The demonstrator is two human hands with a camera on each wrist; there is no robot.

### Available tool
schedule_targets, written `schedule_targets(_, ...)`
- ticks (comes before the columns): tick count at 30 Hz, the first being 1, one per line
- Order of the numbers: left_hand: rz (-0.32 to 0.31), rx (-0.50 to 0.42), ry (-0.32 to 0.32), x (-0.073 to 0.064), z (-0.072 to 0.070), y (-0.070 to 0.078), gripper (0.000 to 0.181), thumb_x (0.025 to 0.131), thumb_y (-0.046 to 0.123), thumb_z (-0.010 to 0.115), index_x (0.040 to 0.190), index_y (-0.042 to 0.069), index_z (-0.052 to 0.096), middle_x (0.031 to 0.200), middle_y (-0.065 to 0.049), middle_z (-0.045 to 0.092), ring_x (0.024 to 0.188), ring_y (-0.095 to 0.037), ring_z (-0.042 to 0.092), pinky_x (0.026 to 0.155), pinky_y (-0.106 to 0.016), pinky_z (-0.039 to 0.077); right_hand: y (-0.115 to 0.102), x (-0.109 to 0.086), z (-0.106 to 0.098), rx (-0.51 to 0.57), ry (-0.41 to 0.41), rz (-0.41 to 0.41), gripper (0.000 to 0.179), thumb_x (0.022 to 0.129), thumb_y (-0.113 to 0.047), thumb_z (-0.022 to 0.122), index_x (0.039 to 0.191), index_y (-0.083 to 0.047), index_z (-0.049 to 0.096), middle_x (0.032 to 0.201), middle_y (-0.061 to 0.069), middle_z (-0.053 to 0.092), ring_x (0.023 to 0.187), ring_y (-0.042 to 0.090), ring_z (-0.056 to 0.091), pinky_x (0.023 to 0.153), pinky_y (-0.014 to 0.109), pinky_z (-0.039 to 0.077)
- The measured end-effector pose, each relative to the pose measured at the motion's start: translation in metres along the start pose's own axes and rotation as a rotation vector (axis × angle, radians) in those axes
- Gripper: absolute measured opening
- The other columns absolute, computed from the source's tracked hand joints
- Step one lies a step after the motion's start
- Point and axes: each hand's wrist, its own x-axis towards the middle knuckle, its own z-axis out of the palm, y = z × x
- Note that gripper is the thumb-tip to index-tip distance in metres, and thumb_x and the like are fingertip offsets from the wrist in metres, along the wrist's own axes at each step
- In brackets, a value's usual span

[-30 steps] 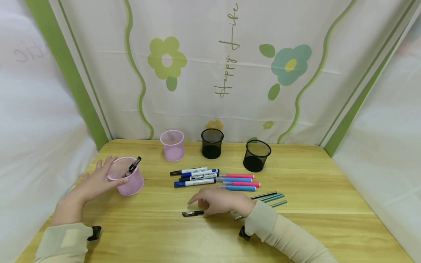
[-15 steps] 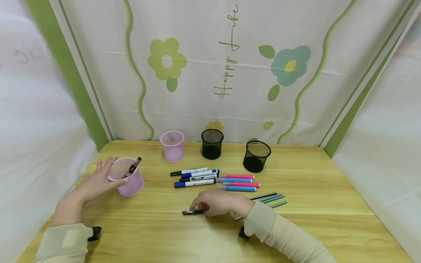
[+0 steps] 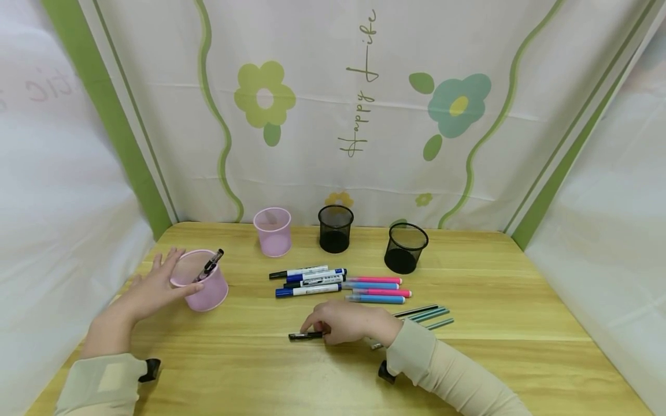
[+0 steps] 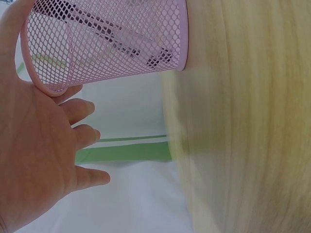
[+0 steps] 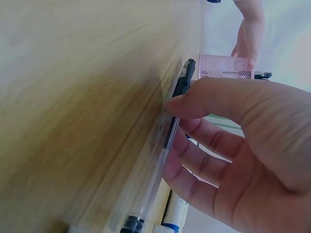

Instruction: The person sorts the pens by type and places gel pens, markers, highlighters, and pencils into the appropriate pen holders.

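At the left of the table, my left hand [image 3: 153, 287] holds a pink mesh pen cup [image 3: 209, 296] by its rim, thumb on the near side. Inside that cup a black-capped gel pen [image 3: 210, 264] leans against the rim. In the left wrist view, the cup's mesh wall [image 4: 112, 58] shows clear pens within, and the lower fingers are spread away from it. My right hand [image 3: 344, 321] pinches a clear gel pen [image 5: 154, 187] near its black cap [image 3: 304, 335], low over the table; in the head view the hand hides most of the barrel.
Behind stand another pink mesh cup [image 3: 274, 234] and two black mesh cups [image 3: 335, 231]. Whiteboard markers [image 3: 312, 289], pink and blue highlighter-like pens [image 3: 382, 299] and slim dark and teal sticks [image 3: 429, 313] lie mid-table. A printed curtain [image 3: 317, 162] encloses the table [image 3: 234, 370].
My right fingers have come down and closed on the gel pen, which has rolled slightly. The left hand and its cup have stayed in place.
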Motion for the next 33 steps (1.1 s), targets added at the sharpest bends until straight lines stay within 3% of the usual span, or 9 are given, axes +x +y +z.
schedule_targets(16,-0.007,-0.003,-0.001,0.0,0.0,0.0,0.109,0.097,0.056,0.064,0.164,0.002,-0.003,0.165,-0.031,-0.011,0.146,-0.055,-0.018,0.1,-0.084,-0.012,-0.002,-0.003,-0.01,0.039,0.042,0.026,0.048,0.089,0.005,0.071,0.13,-0.021,0.072,0.099,-0.01,0.063,0.083,0.001,0.057,0.074,0.017,0.05)
schedule_targets(23,-0.005,0.001,-0.001,0.0,-0.001,0.001,0.109,0.097,0.056,0.063,0.163,0.002,-0.003,0.165,-0.031,-0.01,0.147,-0.056,-0.018,0.1,-0.085,-0.011,0.001,-0.002,-0.013,0.049,0.072,-0.016,0.053,0.085,0.01,0.068,0.13,-0.018,0.072,0.096,-0.009,0.063,0.082,0.005,0.059,0.073,0.017,0.05)
schedule_targets(33,-0.002,-0.002,0.003,0.0,0.0,0.0,0.109,0.097,0.056,0.063,0.164,0.002,-0.003,0.165,-0.031,-0.01,0.147,-0.055,-0.018,0.1,-0.084,-0.012,0.0,-0.001,-0.024,0.034,0.147,-0.036,0.05,0.088,0.01,0.066,0.13,-0.017,0.072,0.092,-0.009,0.06,0.079,0.004,0.057,0.072,0.018,0.051)
